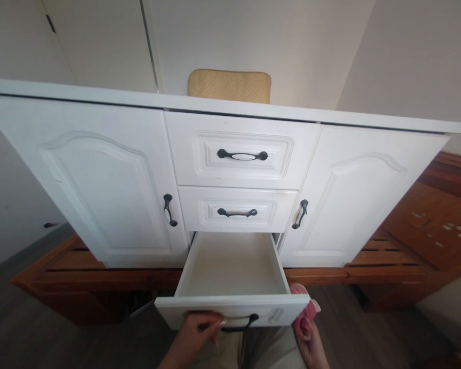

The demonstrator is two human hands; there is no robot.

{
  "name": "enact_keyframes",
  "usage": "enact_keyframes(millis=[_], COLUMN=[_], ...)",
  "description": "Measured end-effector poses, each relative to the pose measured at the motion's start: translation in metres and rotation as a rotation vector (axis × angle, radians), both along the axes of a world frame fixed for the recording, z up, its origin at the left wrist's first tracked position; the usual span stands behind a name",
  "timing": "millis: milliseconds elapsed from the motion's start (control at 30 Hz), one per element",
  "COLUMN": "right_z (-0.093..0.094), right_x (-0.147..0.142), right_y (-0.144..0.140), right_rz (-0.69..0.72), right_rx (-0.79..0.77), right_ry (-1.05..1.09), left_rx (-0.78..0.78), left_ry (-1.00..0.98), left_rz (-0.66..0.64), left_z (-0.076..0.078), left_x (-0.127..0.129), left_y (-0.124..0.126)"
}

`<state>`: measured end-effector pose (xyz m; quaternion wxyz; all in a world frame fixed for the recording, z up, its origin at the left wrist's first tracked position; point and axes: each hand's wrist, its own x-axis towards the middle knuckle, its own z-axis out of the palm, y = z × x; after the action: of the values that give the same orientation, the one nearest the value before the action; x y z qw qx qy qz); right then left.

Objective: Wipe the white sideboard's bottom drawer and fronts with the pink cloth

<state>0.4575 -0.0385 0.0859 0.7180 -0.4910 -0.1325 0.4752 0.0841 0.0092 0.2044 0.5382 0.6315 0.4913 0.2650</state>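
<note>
A white cabinet has its bottom drawer point(230, 266) pulled out, and no objects show inside it. My left hand point(200, 330) is closed at the left end of the dark handle point(249, 322) on that drawer's front, with the thumb and fingers together around it. Bunched up in my right hand point(313, 348) is a pink cloth point(306, 320), held beside the drawer front's right corner. Part of the cloth reaches behind that corner, where it is hidden.
Above are two closed drawers, the upper point(242, 171) and the middle point(236, 222), between a left door point(111, 195) and a right door point(341, 205). The cabinet stands on a slatted wooden bench point(138, 279). A tan padded panel point(230, 84) shows behind the top.
</note>
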Motion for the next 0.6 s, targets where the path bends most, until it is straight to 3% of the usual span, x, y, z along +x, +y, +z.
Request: enact_keyframes(millis=[200,433,600], right_z=[0.006,-0.017,-0.019], right_x=[-0.002,0.008,0.008], right_y=[0.001,0.007,0.005], right_rz=[-0.062,-0.025,0.006], right_rx=[-0.013,-0.057,-0.077], right_ry=[0.111,0.010,0.016], left_rx=[0.056,0.071,0.105], left_ry=[-0.056,-0.227,-0.253], left_rz=[0.046,0.070,0.091], left_z=[0.008,0.017,0.022], left_x=[0.008,0.016,0.020], left_y=[0.020,0.042,0.068])
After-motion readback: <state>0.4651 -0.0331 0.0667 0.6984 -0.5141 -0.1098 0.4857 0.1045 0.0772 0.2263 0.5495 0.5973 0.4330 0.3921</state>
